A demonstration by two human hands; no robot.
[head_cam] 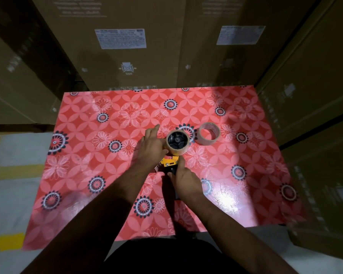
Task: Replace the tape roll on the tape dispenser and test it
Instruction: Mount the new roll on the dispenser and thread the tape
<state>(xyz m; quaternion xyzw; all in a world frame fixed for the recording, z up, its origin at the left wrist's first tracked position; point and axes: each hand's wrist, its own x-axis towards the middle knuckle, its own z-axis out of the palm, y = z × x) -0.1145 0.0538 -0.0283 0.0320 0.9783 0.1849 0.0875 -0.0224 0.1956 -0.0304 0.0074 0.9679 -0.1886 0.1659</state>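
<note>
The right hand (183, 177) gripped the tape dispenser (169, 162) handle; the left hand (151, 146) (fingers straight) touched its mounted tape roll (178, 142). Best pull straight off.

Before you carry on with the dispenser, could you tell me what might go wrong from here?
The tape dispenser lies on a glossy red cloth, so it might slide as the left hand works the mounted roll. The right hand grips near the yellow frame, where a cutting blade may sit. The loose roll beside it could get knocked away.
</note>
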